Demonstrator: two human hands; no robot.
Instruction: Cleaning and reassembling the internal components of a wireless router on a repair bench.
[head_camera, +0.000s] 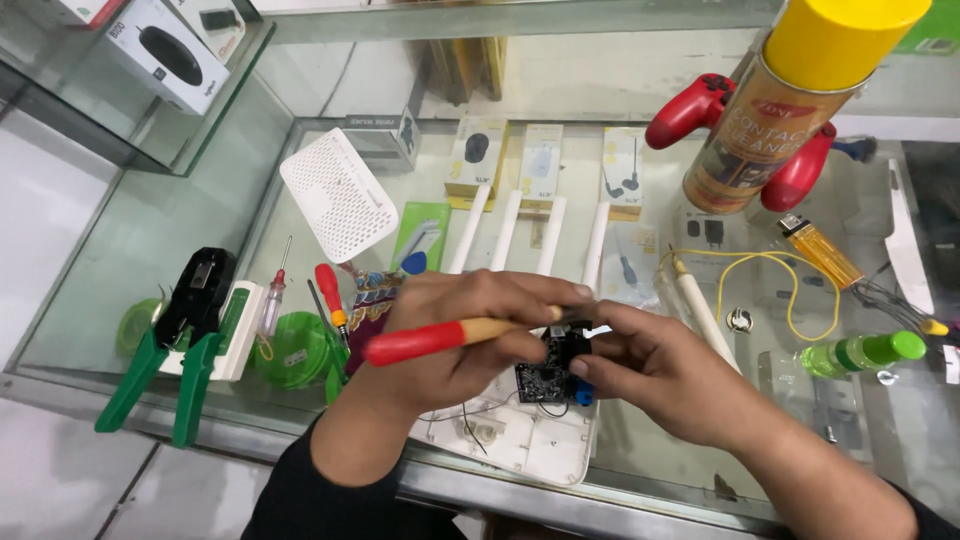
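Left hand (450, 340) gripping red-handled brush (440, 338), bristles on black circuit board (555, 365) pinched by right hand (640, 365) at frame centre; cleaning underway, next likely needing light, steady strokes

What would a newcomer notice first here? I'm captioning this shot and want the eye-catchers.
At the centre, the left hand holds a brush with a red handle over a small black circuit board steadied by the right hand. At top right a spray can with a yellow cap looms close to the camera, a red game controller behind it. At left, green-handled pliers lie on the glass counter.
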